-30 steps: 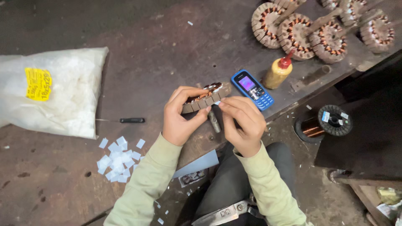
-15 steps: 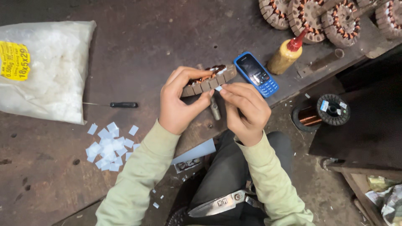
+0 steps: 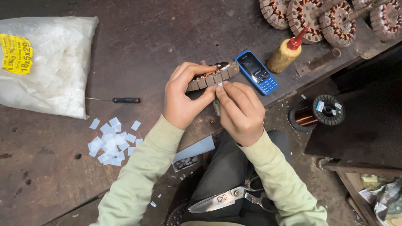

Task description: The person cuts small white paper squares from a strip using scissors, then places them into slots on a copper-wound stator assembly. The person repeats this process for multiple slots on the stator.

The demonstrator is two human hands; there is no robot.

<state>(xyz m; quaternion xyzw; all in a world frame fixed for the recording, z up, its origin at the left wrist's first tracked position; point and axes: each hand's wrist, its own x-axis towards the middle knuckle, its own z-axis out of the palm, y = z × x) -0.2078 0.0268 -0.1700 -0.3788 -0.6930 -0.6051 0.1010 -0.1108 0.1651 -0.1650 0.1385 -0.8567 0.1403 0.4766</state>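
The left hand (image 3: 181, 99) has its fingers clamped around a slotted motor stator (image 3: 211, 76), held on edge just above the dark counter (image 3: 159, 37). The right hand (image 3: 239, 109) has its fingertips pinched together on a small white paper slip (image 3: 219, 84) at the stator's lower rim. A blue phone (image 3: 256, 72) lies just beside it, and a pile of paper slips (image 3: 110, 142) near the left forearm.

surface: dark, worn, rust-stained workbench (image 3: 159, 37), pitted with small holes | edge: runs diagonally from lower left to upper right | floor (image 3: 322, 192): dusty grey concrete below the bench, littered with scraps | right: dark cabinet (image 3: 368, 121) beside the bench | light: dim, even
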